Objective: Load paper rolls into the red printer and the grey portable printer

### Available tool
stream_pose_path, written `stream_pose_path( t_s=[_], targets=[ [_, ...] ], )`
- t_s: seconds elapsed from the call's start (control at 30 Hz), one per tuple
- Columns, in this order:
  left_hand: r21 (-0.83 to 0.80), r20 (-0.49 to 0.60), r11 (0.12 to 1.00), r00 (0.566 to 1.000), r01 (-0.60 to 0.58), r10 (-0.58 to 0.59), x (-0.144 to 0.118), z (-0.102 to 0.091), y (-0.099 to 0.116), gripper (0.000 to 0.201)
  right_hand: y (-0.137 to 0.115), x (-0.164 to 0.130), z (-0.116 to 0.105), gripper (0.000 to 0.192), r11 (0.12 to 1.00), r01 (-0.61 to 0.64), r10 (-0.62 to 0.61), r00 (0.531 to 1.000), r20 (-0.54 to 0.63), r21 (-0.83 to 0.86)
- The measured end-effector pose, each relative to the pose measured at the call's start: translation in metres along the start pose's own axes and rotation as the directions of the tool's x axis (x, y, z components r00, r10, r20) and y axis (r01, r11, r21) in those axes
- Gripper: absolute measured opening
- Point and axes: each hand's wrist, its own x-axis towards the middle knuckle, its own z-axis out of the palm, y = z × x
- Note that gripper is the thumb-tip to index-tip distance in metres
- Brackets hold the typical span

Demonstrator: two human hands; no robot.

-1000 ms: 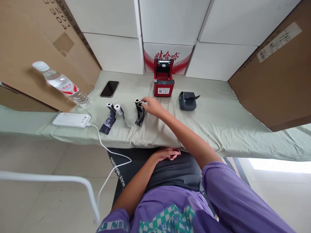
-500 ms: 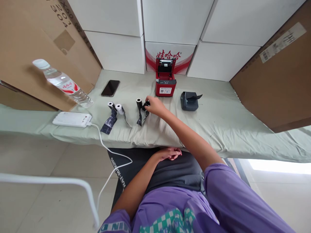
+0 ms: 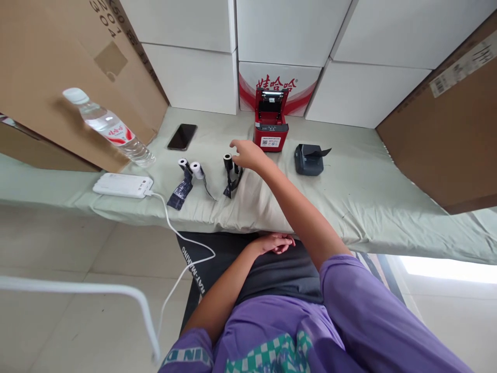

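Observation:
My right hand (image 3: 248, 155) is over the two small black rolls, its thumb and forefinger apart with nothing between them. One black roll (image 3: 228, 163) stands upright with its pale core showing. The other black roll (image 3: 236, 168) is partly hidden beneath my fingers, and I cannot tell whether they touch it. Dark loose tails run from both toward the front edge. My left hand (image 3: 274, 242) rests on my lap, fingers loosely bent and holding nothing. Left of the black rolls lie two white-ended rolls (image 3: 197, 170) (image 3: 183, 165) with dark strips trailing.
A red printer (image 3: 271, 135) with its lid raised stands behind my right hand. To its right is a small dark printer (image 3: 309, 161). A phone (image 3: 182, 137), water bottle (image 3: 116, 132) and cabled white power bank (image 3: 122, 185) are left. Cardboard boxes (image 3: 458, 129) and white boxes (image 3: 190, 77) enclose the cloth-covered surface.
My right hand has let go of the right-hand black roll and lifted slightly, its fingers opening. That roll now stands beside the other one. My left hand stays on my lap.

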Motion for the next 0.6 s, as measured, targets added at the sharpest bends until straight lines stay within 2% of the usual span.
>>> stream_pose_path(
  t_s=[0.17,0.23,0.3,0.37,0.43,0.5,0.6],
  targets=[
    [-0.002,-0.009,1.0,1.0,0.017,-0.017,-0.001,-0.001,-0.001,0.027,-0.02,0.026,0.003,0.023,0.993,0.019,-0.009,0.996,0.094,-0.113],
    [-0.007,-0.021,1.0,0.999,0.024,-0.024,-0.001,-0.002,-0.001,0.027,-0.023,0.033,0.004,0.019,0.995,0.037,-0.029,0.995,0.092,-0.09],
    [-0.011,-0.031,1.0,0.999,0.02,-0.02,-0.001,-0.002,-0.001,0.028,-0.021,0.036,0.002,0.017,0.997,0.06,-0.062,0.998,0.026,0.051],
    [-0.018,-0.031,1.0,0.999,0.013,-0.013,-0.001,-0.003,-0.003,0.031,-0.016,0.033,-0.004,0.017,0.95,0.086,-0.071,0.996,-0.062,0.3],
    [-0.036,-0.013,0.999,1.0,0.005,-0.005,-0.001,-0.003,-0.005,0.034,-0.009,0.026,-0.013,0.02,0.816,0.106,-0.051,0.992,-0.112,0.568],
    [-0.061,0.004,0.998,1.0,-0.005,0.005,-0.001,-0.003,-0.006,0.034,-0.004,0.016,-0.022,0.023,0.629,0.101,-0.022,0.993,-0.112,0.771],
    [-0.104,0.012,0.995,1.0,0.006,-0.005,0.001,-0.003,-0.007,0.032,0.005,0.002,-0.032,0.032,0.395,0.058,0.018,0.997,-0.071,0.917]
  ],
)
